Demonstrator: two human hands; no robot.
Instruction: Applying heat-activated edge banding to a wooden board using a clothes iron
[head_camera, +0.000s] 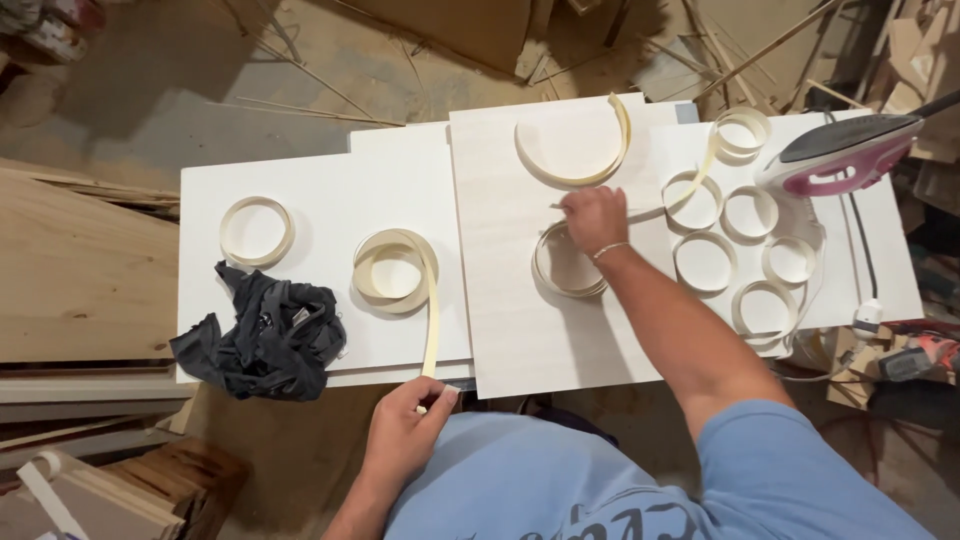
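Nearest the camera, the left hand (405, 425) pinches the free end of a cream edge-banding strip (431, 320) just past the near edge of the white panels (330, 195); the strip runs back to a loose coil (392, 268). The right hand (594, 217), fingers curled, rests on the pale wood-grain board (520, 330) beside another coil (567, 262), apparently gripping a thin strip end. Small rolls (745, 250) crowd the right side near an iron (845, 152). A crumpled dark cloth (265, 338) lies left; open panel surface remains between.
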